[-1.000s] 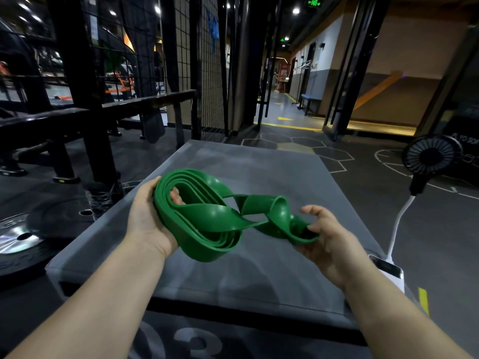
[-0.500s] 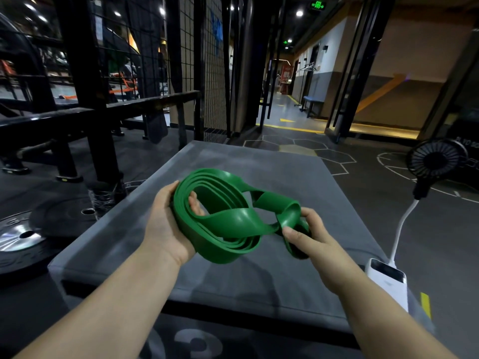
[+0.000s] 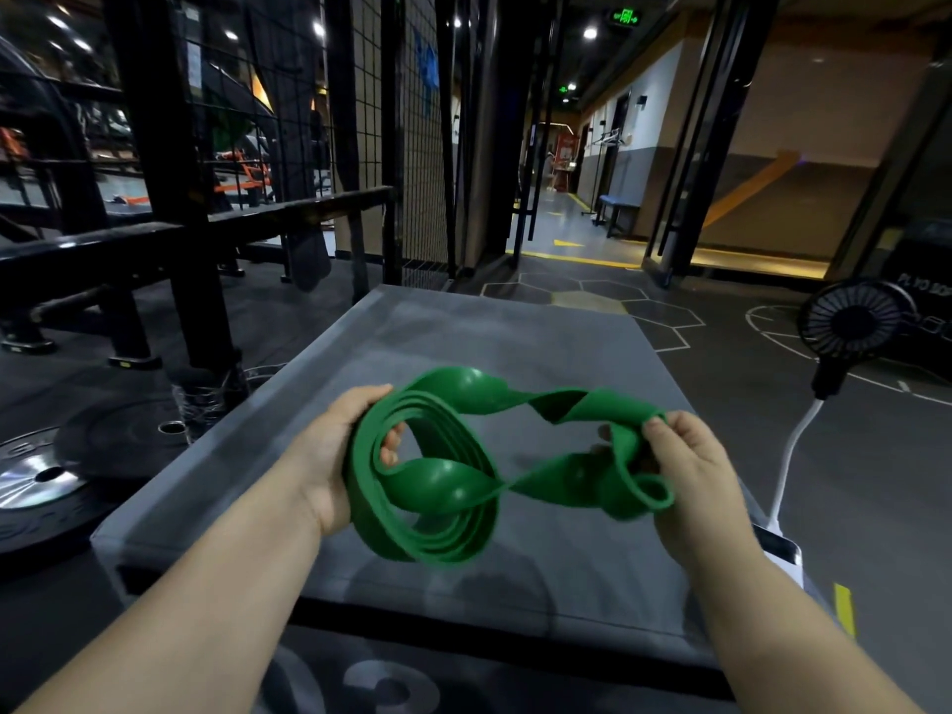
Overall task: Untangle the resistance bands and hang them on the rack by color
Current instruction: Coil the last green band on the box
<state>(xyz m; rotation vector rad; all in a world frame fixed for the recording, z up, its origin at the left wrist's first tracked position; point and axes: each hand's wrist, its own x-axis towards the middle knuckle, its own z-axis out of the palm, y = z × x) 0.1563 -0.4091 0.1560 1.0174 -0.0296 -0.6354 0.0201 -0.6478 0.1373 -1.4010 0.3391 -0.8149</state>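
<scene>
While I am standing over the grey padded box (image 3: 515, 332), I am holding the green resistance band (image 3: 463, 487) in the air above its top, between both hands. My left hand (image 3: 329, 456) is wrapping around the coiled end, where several turns of the band are lying stacked in a ring; my thumb is resting on the upper edge and my fingers (image 3: 391, 445) are showing through the middle of the ring. My right hand (image 3: 690, 476) is pinching the other end, with the thumb pressing on top of a bunched, folded loop and the fingers curling underneath it. Between my hands the band is running in two strands, each twisting over on itself, with a gap opening between them. Beside the box on my right, a small black fan (image 3: 850, 322) is standing on a white bendy neck, rising from a white power bank (image 3: 783, 553). On the floor to my left, weight plates (image 3: 46, 476) are lying flat near the black rack (image 3: 170, 198).
</scene>
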